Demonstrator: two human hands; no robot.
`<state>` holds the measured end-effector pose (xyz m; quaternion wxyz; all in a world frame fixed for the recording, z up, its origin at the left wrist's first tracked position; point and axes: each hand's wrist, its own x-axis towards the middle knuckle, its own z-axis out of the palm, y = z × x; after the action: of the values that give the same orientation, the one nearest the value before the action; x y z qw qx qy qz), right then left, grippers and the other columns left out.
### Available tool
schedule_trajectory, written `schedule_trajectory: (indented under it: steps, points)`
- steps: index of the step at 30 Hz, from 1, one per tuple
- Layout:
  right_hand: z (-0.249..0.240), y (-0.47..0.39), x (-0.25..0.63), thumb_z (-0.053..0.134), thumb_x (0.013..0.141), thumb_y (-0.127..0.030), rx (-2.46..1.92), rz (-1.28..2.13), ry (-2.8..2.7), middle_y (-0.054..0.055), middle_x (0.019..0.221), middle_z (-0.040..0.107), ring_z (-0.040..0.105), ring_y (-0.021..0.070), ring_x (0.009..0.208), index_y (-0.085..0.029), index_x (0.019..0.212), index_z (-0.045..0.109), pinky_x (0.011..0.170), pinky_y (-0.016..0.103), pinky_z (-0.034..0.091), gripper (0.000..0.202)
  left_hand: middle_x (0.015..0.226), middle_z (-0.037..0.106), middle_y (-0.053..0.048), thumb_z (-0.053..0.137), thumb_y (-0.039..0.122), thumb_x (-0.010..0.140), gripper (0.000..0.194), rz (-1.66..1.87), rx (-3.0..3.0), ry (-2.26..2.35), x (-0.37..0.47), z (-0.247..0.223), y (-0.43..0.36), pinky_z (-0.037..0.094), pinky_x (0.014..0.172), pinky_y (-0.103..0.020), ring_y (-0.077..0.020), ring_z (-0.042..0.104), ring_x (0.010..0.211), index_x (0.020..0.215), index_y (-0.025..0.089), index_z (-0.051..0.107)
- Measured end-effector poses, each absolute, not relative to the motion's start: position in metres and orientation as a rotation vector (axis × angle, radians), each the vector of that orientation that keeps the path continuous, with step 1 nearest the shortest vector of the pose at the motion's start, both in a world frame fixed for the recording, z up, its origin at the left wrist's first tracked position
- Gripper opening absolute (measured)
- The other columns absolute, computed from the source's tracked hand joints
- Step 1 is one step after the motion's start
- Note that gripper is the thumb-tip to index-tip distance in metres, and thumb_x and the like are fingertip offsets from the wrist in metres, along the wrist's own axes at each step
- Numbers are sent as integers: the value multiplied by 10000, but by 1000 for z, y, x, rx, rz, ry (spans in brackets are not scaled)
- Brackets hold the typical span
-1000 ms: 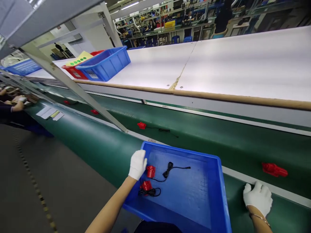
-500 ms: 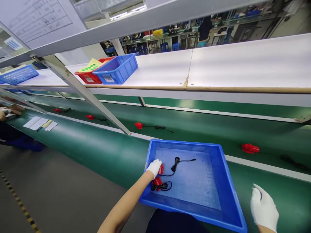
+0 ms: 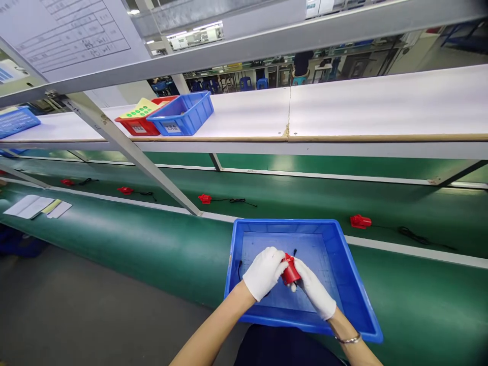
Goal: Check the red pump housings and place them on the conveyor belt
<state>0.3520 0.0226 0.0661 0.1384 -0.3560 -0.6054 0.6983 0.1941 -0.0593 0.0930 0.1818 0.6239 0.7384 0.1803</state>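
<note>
Above the blue tray (image 3: pixel 234 254) I hold a small red corded device (image 3: pixel 291 270), rounded like a little pump or motor. My left hand (image 3: pixel 265 273), in a white glove, grips its upper left side. On the right side of the same device, the fingers of my gloved right hand (image 3: pixel 313 288) are closed. Part of a black cable shows behind the device. Another bit of black cable (image 3: pixel 240 269) lies at the tray's left wall. My left hand and forearm hide much of the tray's left part, so I cannot see what else lies there.
Beyond the tray, similar red devices (image 3: pixel 360 221) with black cords lie spaced along the green belt (image 3: pixel 297 203). A white shelf (image 3: pixel 244 112) above carries a blue bin (image 3: pixel 183 114) and a red bin (image 3: pixel 141 124). A slanted metal post (image 3: pixel 129 147) stands left. Papers (image 3: pixel 34 206) lie farther left.
My left hand has lifted a red device from the tray's left side towards its middle. My right hand has come in from outside the tray and taken hold too. The belt's devices appear farther left.
</note>
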Motion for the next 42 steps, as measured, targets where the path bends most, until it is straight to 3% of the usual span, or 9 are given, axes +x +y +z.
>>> schedule_trajectory:
  steps: [2,4,7,11,17,22,25,28,42]
  points:
    - [73,20,353,276,972,-637,-1006,2210,-1632,-55,533,433,417,94,468,-223,898,578,503,220,405,518,1010,622,-72,498,389,976,235,880,1551,2064,200,96,-63,498,884,-375,-207,606,931,1065,197,602]
    - [78,18,354,228,958,-682,-999,2341,-1521,-94,474,182,196,72,410,-219,807,495,427,201,277,556,1144,617,-92,621,462,899,383,1326,1175,1932,208,94,-67,478,965,-400,-224,606,1038,1190,218,575]
    - [83,13,355,226,913,-744,-985,2483,-1345,-119,478,90,89,65,406,-234,783,422,390,201,185,562,1370,543,-129,565,581,896,589,1602,751,1488,228,87,-70,395,1094,-438,-258,533,1247,1363,232,481]
    - [89,7,353,256,843,-797,-981,2570,-1267,-112,433,175,130,64,360,-242,774,436,370,208,206,588,1185,656,-109,420,633,943,560,1683,465,1210,257,86,-66,442,1034,-396,-229,614,1097,1271,203,562]
    - [99,12,368,430,823,-738,-1071,2393,-1532,2,512,508,502,162,483,-233,714,528,509,302,453,526,894,670,-58,284,759,897,669,1692,101,1145,274,103,-56,546,682,-329,-162,629,659,1133,211,588]
    - [124,14,396,421,915,-609,-1253,1829,-1817,22,742,642,584,176,679,-242,930,610,685,311,487,413,885,598,-23,347,689,931,515,1747,215,1488,271,115,-56,486,826,-301,-164,554,801,989,240,591]
    - [135,11,400,527,854,-634,-1315,1622,-2090,17,892,696,642,200,764,-273,1192,554,743,340,504,495,924,570,-22,318,649,960,471,1674,328,1535,271,125,-58,465,838,-303,-173,529,850,998,253,571]
    - [137,8,395,601,805,-613,-1377,1481,-2240,34,1059,712,681,233,873,-277,1199,548,797,370,511,521,921,561,-25,295,624,976,464,1658,372,1510,273,133,-59,460,832,-306,-175,524,849,983,244,561]
    - [147,-9,405,638,790,-464,-983,704,-2392,-25,864,741,713,146,657,-237,1116,534,586,246,569,410,885,600,-10,339,635,967,497,1679,91,1151,281,164,-65,441,783,-285,-140,512,791,988,196,573]
